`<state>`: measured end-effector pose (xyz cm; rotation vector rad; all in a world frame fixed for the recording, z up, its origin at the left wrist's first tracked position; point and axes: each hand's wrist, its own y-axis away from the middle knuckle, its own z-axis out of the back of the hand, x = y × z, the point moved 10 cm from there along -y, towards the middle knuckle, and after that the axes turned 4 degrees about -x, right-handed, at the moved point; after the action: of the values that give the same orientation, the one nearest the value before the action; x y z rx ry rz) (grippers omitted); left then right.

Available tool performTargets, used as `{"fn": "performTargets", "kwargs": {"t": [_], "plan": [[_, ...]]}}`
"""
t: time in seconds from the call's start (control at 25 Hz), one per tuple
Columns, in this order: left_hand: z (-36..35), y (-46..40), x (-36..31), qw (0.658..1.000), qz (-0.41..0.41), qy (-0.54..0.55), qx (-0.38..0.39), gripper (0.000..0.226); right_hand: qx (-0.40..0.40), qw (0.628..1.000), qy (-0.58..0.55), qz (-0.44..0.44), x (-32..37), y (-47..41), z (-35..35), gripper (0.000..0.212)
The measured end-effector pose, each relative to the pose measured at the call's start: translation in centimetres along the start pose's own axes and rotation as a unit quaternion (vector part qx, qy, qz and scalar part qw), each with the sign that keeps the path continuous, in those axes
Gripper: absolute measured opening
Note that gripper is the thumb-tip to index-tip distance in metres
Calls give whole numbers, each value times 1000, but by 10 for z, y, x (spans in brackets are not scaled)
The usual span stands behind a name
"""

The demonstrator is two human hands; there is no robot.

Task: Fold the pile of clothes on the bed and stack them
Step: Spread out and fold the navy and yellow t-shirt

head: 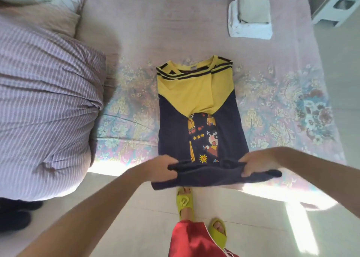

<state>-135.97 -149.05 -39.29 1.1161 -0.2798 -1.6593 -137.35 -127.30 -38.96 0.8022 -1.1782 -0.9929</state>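
Pink floral bed holds a shirt; both hands, left and right, pinch its near hem, likely to fold it far toward the collar

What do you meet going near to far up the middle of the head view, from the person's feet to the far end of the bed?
Yellow slippers → navy hem held in both hands' grip, left hand and right hand → cartoon print → yellow collar → bare pink bedsheet.

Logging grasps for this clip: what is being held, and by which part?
Both hands, left and right, grip the shirt by its dark bottom hem, one near each corner.
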Motion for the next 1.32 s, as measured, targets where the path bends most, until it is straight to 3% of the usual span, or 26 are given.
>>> {"fn": "performTargets", "kwargs": {"t": [0.12, 0.2, 0.24, 0.32, 0.4, 0.44, 0.56, 0.64, 0.8, 0.88, 1.0, 1.08, 1.16, 1.24, 1.32], "plan": [[85, -72, 34, 996, 15, 36, -78, 16, -100, 994, -39, -38, -11, -39, 107, 16], [136, -123, 67, 979, 37, 113, -164, 7, -241, 970, -24, -30, -20, -71, 185, 18], [151, -141, 89, 956, 68, 183, -218, 10, -328, 943, -35, -30, -30, -78, 213, 20], [150, -153, 134, 879, 153, 332, -307, 17, -452, 871, -185, -56, -68, -83, 228, 30], [117, -151, 160, 819, 212, 413, -336, 27, -462, 811, -340, -118, -114, -94, 195, 51], [101, -148, 166, 804, 217, 434, -343, 26, -440, 806, -374, -132, -127, -103, 175, 49], [84, -143, 169, 795, 213, 445, -353, 15, -409, 788, -446, -109, -128, -115, 154, 19], [90, -140, 168, 788, 217, 435, -378, 6, -447, 763, -458, -92, -120, -112, 164, 16], [132, -138, 148, 764, 151, 474, -412, 12, -547, 719, -412, -116, -109, -84, 191, 9], [176, -148, 143, 747, 94, 496, -432, 16, -592, 667, -445, -87, -105, -71, 224, 9], [238, -187, 158, 721, 71, 520, -451, 12, -629, 591, -503, -37, -108, -76, 286, 9], [246, -226, 176, 697, 112, 585, -400, 6, -609, 603, -513, -48, -112, -103, 320, 8], [226, -257, 194, 684, 195, 612, -346, 9, -547, 683, -472, -106, -119, -143, 335, 24], [224, -262, 209, 707, 248, 537, -388, 13, -523, 745, -387, -145, -122, -163, 339, 29], [241, -249, 206, 716, 228, 450, -483, 9, -577, 734, -333, -136, -123, -160, 346, 37]]}}
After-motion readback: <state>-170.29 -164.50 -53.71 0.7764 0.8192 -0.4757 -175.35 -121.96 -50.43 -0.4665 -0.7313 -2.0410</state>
